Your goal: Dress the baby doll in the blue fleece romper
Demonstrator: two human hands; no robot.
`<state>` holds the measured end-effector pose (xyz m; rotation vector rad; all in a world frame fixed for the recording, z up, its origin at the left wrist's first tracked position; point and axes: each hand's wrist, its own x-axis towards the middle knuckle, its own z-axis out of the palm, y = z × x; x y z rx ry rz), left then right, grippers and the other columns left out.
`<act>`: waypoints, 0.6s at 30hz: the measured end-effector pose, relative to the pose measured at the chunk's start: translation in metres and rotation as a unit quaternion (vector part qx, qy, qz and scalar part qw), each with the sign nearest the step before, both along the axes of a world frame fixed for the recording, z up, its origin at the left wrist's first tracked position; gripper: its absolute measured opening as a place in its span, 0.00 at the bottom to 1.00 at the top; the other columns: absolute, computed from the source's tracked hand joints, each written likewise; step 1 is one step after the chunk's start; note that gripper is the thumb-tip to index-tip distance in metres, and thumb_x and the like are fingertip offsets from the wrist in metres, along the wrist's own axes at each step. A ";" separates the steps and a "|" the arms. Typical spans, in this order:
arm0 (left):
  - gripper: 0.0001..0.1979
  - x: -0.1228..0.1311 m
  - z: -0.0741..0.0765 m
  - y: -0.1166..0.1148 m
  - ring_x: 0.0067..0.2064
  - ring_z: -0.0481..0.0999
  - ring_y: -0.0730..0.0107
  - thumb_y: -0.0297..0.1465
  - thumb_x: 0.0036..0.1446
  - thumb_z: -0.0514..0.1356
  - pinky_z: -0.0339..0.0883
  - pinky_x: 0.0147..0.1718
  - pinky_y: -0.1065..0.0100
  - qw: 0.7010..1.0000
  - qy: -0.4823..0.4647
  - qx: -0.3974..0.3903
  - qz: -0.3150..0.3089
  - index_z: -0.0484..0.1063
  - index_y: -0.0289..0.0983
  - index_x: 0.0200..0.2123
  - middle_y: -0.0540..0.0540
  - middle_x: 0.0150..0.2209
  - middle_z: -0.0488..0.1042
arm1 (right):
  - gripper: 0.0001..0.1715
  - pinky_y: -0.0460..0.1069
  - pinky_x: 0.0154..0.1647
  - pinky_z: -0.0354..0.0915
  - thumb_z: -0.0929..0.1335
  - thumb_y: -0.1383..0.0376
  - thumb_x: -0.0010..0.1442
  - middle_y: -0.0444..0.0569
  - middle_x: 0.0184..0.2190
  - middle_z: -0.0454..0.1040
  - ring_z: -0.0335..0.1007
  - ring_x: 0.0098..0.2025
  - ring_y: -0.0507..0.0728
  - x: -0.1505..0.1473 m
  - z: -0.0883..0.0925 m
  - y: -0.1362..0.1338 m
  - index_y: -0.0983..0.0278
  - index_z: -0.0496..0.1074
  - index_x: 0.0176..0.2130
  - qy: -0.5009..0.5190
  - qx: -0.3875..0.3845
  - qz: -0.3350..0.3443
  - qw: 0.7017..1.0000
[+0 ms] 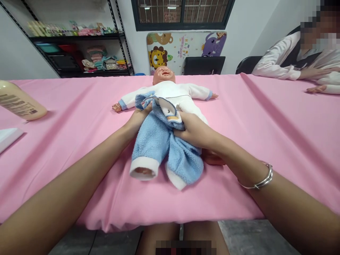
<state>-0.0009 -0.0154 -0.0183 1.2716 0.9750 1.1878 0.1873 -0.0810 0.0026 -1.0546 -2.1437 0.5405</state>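
A baby doll [168, 88] in a white top with blue cuffs lies on its back, head at the far side and arms spread. Over its lower body are fluffy blue baby trousers [152, 140] with white cuffs. My left hand [140, 118] is closed on the waistband at the left. On the other side my right hand [192, 129] grips the trousers near a white face patch. One doll foot shows inside the left cuff. Beside my right wrist the doll's other foot [212, 157] lies bare, outside the trousers; the right trouser leg hangs folded.
A pink cloth [265, 134] covers the table. At left lie a cream bottle [22, 101] and a white object [9, 138]. Another person [287, 63] rests their arms on the far right, near a second doll's hand [316, 89]. Shelves [79, 37] and a black monitor [204, 65] stand behind.
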 end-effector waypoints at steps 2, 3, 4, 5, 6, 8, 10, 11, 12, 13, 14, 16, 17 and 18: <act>0.13 0.000 -0.002 0.003 0.48 0.78 0.59 0.40 0.61 0.61 0.73 0.52 0.59 1.000 -0.006 0.010 -0.005 0.74 0.36 0.43 0.46 0.42 0.80 | 0.18 0.54 0.43 0.64 0.63 0.75 0.48 0.51 0.39 0.75 0.69 0.42 0.63 0.005 0.001 0.002 0.65 0.69 0.40 -0.031 0.036 -0.058 0.997; 0.13 0.000 -0.003 0.004 0.49 0.78 0.60 0.40 0.62 0.60 0.72 0.52 0.60 1.000 -0.005 0.015 -0.010 0.74 0.37 0.45 0.46 0.43 0.80 | 0.18 0.55 0.43 0.64 0.63 0.75 0.48 0.53 0.39 0.75 0.70 0.42 0.64 0.007 0.002 0.003 0.66 0.69 0.41 -0.050 0.043 -0.087 0.994; 0.14 0.000 -0.005 0.005 0.50 0.77 0.60 0.39 0.63 0.60 0.72 0.53 0.60 1.000 0.000 0.019 -0.015 0.74 0.37 0.46 0.46 0.44 0.80 | 0.19 0.56 0.42 0.65 0.63 0.75 0.49 0.54 0.39 0.75 0.70 0.41 0.65 0.008 0.003 0.004 0.66 0.70 0.42 -0.069 0.045 -0.112 0.990; 0.14 0.000 -0.006 0.006 0.51 0.77 0.60 0.39 0.63 0.60 0.71 0.54 0.60 1.000 0.009 0.021 -0.020 0.74 0.38 0.47 0.46 0.46 0.79 | 0.19 0.56 0.43 0.65 0.63 0.75 0.49 0.55 0.39 0.75 0.70 0.42 0.66 0.010 0.003 0.005 0.66 0.70 0.42 -0.086 0.042 -0.128 0.987; 0.14 0.000 -0.008 0.007 0.52 0.76 0.59 0.39 0.63 0.60 0.71 0.54 0.61 0.999 0.021 0.021 -0.025 0.74 0.38 0.47 0.46 0.47 0.79 | 0.20 0.57 0.43 0.65 0.63 0.75 0.49 0.55 0.40 0.76 0.71 0.42 0.66 0.011 0.003 0.006 0.67 0.70 0.43 -0.095 0.038 -0.133 0.986; 0.14 0.000 -0.010 0.008 0.54 0.75 0.58 0.40 0.62 0.61 0.70 0.56 0.61 0.998 0.048 0.027 -0.027 0.74 0.38 0.47 0.45 0.50 0.78 | 0.23 0.57 0.46 0.66 0.63 0.76 0.49 0.55 0.43 0.76 0.71 0.44 0.66 0.011 0.003 0.007 0.67 0.70 0.45 -0.090 0.020 -0.103 0.990; 0.14 0.001 -0.012 0.007 0.57 0.73 0.58 0.39 0.61 0.62 0.67 0.58 0.61 0.995 0.075 0.057 -0.016 0.75 0.38 0.46 0.45 0.53 0.76 | 0.25 0.57 0.48 0.67 0.64 0.76 0.48 0.54 0.46 0.75 0.71 0.47 0.66 0.009 0.001 0.006 0.67 0.70 0.47 -0.078 0.000 -0.056 0.995; 0.14 0.002 -0.012 0.006 0.58 0.72 0.58 0.39 0.61 0.62 0.65 0.60 0.61 0.994 0.083 0.076 -0.009 0.75 0.38 0.46 0.46 0.54 0.76 | 0.26 0.57 0.50 0.67 0.64 0.76 0.48 0.54 0.47 0.75 0.71 0.48 0.65 0.009 0.000 0.006 0.68 0.70 0.48 -0.075 -0.006 -0.040 0.996; 0.14 0.003 -0.011 0.005 0.59 0.71 0.58 0.39 0.60 0.63 0.64 0.61 0.61 0.993 0.084 0.088 -0.006 0.75 0.38 0.46 0.45 0.55 0.75 | 0.27 0.57 0.50 0.66 0.64 0.76 0.48 0.54 0.48 0.75 0.70 0.48 0.65 0.008 -0.001 0.006 0.68 0.70 0.49 -0.075 -0.009 -0.030 0.997; 0.15 0.004 -0.011 0.003 0.59 0.71 0.57 0.39 0.59 0.64 0.64 0.61 0.60 0.993 0.076 0.088 -0.008 0.75 0.37 0.45 0.45 0.55 0.75 | 0.28 0.57 0.51 0.66 0.64 0.76 0.48 0.55 0.49 0.75 0.70 0.49 0.65 0.007 -0.003 0.006 0.68 0.70 0.50 -0.076 -0.010 -0.025 0.997; 0.16 0.004 -0.009 0.000 0.58 0.71 0.57 0.40 0.57 0.65 0.64 0.61 0.60 0.995 0.059 0.076 -0.017 0.75 0.37 0.45 0.44 0.55 0.75 | 0.28 0.57 0.52 0.66 0.63 0.76 0.48 0.55 0.48 0.75 0.70 0.49 0.65 0.007 -0.004 0.005 0.68 0.69 0.51 -0.076 -0.008 -0.023 0.997; 0.18 0.004 -0.007 -0.004 0.56 0.74 0.55 0.39 0.54 0.68 0.66 0.59 0.58 0.999 0.013 0.029 -0.039 0.74 0.35 0.44 0.41 0.52 0.77 | 0.29 0.56 0.52 0.65 0.63 0.77 0.49 0.54 0.48 0.75 0.70 0.49 0.64 0.005 -0.006 0.005 0.68 0.69 0.52 -0.065 -0.002 -0.016 0.998; 0.19 0.004 -0.005 -0.006 0.54 0.75 0.55 0.39 0.52 0.69 0.68 0.58 0.57 0.999 -0.007 0.004 -0.045 0.74 0.35 0.44 0.41 0.49 0.78 | 0.28 0.55 0.51 0.65 0.63 0.76 0.49 0.53 0.47 0.75 0.70 0.49 0.64 0.005 -0.006 0.005 0.67 0.69 0.51 -0.055 0.003 -0.018 0.998; 0.19 0.003 -0.004 -0.006 0.52 0.76 0.55 0.38 0.50 0.69 0.69 0.57 0.57 0.999 -0.017 -0.014 -0.044 0.74 0.34 0.43 0.41 0.47 0.79 | 0.26 0.55 0.50 0.65 0.63 0.76 0.50 0.52 0.46 0.75 0.70 0.47 0.63 0.005 -0.005 0.005 0.66 0.70 0.49 -0.045 0.007 -0.026 0.999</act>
